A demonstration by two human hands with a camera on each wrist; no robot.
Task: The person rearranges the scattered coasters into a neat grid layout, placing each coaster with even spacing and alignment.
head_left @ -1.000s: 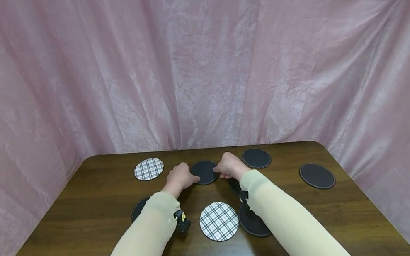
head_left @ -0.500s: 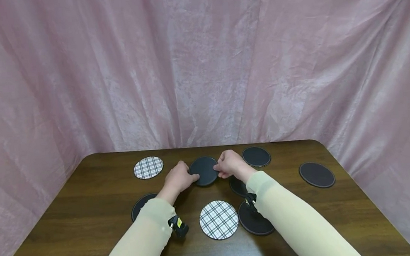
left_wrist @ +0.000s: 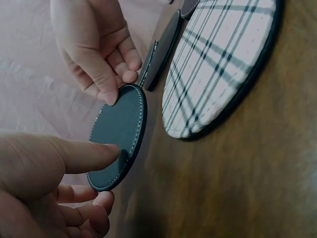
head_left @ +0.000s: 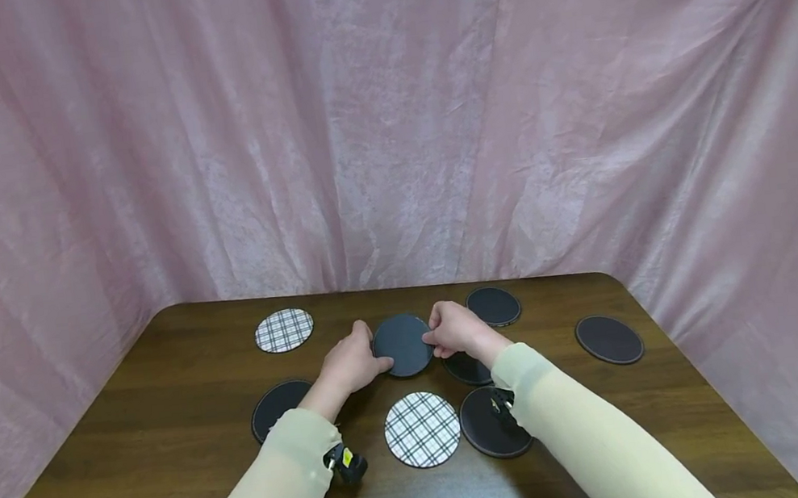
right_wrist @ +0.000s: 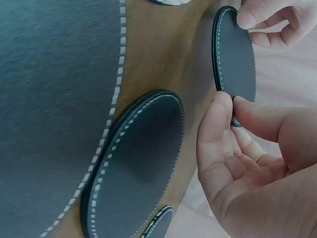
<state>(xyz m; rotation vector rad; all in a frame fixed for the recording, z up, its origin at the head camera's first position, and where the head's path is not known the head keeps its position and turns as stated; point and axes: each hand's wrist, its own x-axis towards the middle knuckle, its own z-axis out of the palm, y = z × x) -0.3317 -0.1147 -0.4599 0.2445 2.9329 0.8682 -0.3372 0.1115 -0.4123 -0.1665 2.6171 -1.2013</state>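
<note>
Between the left hand (head_left: 349, 361) and the right hand (head_left: 457, 329), both pinching its opposite edges, a dark coaster (head_left: 403, 346) tilts above the desk (head_left: 170, 435). Lifting seems in hand; next likely calls for evenly matched pinches.

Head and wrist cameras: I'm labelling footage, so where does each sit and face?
Head: worn there, facing forward and down at the table; left grip, right grip, sleeves show.
Left wrist: worn there, facing the dark coaster; both grips show.
Right wrist: worn there, facing the same coaster; both grips show.
Both wrist views share that coaster.
</note>
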